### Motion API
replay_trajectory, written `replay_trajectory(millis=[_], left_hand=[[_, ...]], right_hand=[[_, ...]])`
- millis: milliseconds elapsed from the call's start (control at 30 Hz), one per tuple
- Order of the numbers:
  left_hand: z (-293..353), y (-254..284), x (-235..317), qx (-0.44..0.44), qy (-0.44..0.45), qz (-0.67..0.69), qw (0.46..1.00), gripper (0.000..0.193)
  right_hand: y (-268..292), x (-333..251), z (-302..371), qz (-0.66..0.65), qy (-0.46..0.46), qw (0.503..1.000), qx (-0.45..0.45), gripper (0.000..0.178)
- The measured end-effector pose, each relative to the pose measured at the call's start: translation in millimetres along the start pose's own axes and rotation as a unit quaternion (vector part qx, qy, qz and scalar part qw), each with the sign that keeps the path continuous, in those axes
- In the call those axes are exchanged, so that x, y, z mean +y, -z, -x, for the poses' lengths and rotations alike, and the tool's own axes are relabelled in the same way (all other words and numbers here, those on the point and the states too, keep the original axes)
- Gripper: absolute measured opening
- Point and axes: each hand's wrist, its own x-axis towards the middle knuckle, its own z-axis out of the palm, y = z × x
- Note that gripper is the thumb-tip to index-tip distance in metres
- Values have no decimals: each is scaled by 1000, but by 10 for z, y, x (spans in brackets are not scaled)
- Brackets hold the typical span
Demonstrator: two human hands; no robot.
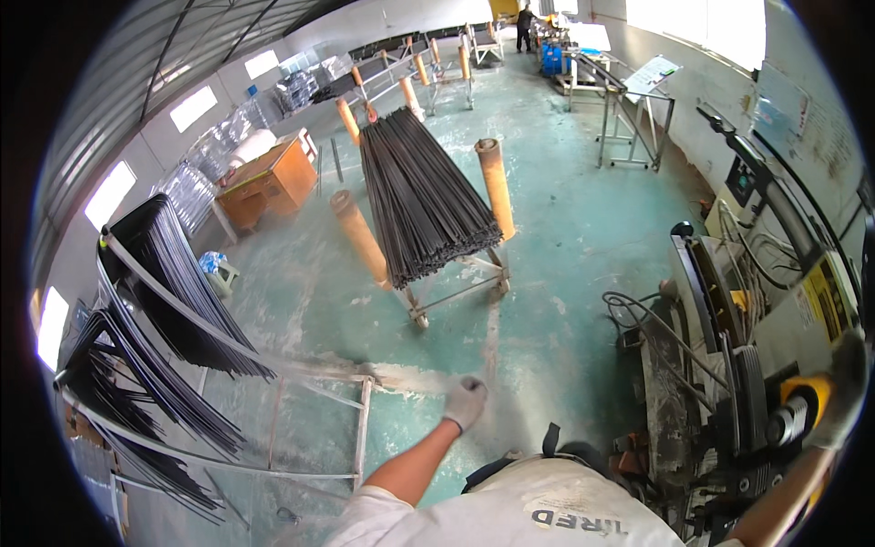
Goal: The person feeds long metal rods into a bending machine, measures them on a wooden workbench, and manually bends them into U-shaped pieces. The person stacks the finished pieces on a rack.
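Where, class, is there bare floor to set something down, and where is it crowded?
Bare green floor lies between the metal trolley of long black rods and the grey-and-yellow machine at right; another patch separates the trolley from the grey metal rack at left. Crowded: around the machine, and on the rack, hung with thin black strips.

I see rods (424, 196) lying on a cart (493, 191) before the person (529, 501), a machine (749, 378) to their right, a rack (363, 428) left.

bright daylight | windows (697, 32) blown white, both sides | black vignette, edges bowed | right hand (844, 394) blurred
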Motion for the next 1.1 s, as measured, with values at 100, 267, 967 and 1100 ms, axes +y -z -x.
replay_trajectory(millis=[100, 267, 967, 1100], left_hand=[[-849, 667, 89, 88, -50, -47, 994, 26], [-2126, 1747, 705, 193, -201, -167, 946, 24], [-5902, 4378, 2414, 372, 27, -556, 743, 35], [-6139, 4311, 2490, 365, 8, -591, 719, 32]], right_hand=[[-1814, -225, 498, -206, -157, 952, -165, 18], [-4258, -984, 1397, -79, -60, 894, -436, 27], [-10335, -4997, 1968, -91, 51, 744, -659, 84], [-10699, -5307, 2081, -8, 37, 753, -656, 102]])
